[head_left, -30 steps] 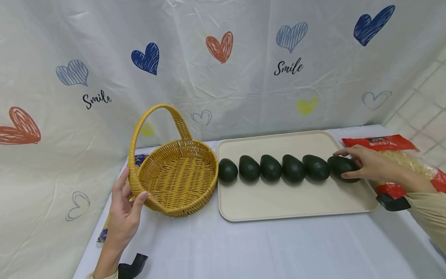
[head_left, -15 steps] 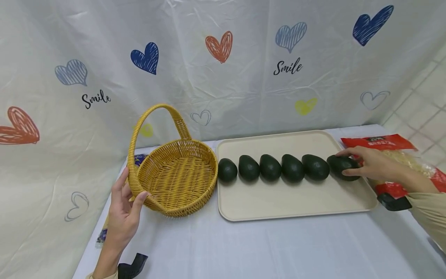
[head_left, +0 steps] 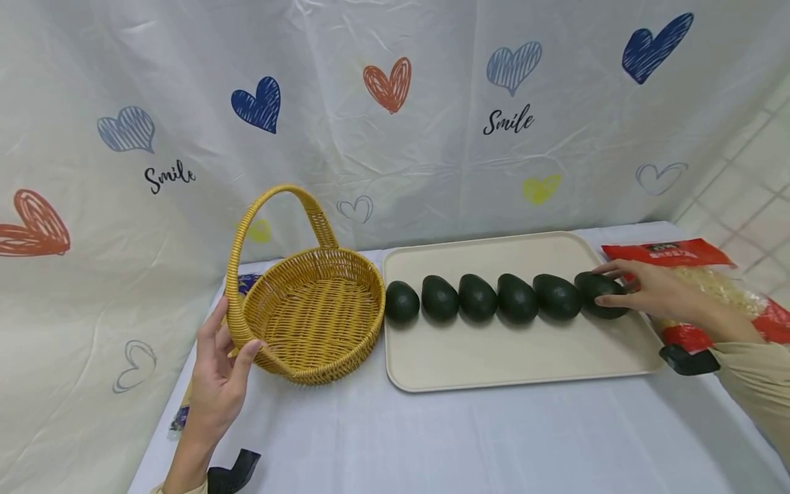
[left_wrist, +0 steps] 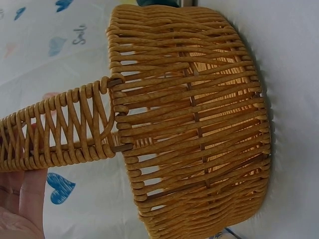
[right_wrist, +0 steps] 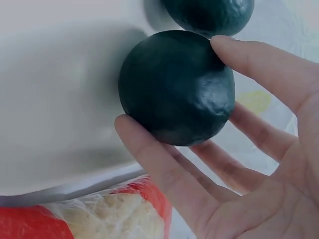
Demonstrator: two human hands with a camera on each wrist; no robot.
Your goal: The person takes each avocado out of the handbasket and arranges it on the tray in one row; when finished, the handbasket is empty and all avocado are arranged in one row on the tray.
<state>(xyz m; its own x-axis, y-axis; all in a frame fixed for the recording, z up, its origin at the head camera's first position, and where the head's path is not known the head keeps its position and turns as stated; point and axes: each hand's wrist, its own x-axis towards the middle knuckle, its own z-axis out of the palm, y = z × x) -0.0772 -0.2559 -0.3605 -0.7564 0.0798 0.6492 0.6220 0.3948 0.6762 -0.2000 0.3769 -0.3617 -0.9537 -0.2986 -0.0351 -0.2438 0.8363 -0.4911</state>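
My left hand holds the lower left part of the arched handle of a yellow wicker basket. In the left wrist view the woven wall fills the middle, with part of that hand under the handle. A row of several dark green avocados lies on a beige tray. At the row's right end, my right hand grips the last avocado between thumb and fingers. The right wrist view shows this avocado close beside its neighbour.
Right of the tray lies a red and clear plastic bag with pale yellow contents, partly behind my right arm. A blue and yellow package is mostly hidden behind the basket. A white cloth with printed hearts hangs behind the table.
My right hand has shifted slightly left with the end avocado, bringing it closer to the one beside it. The left hand and basket have not moved.
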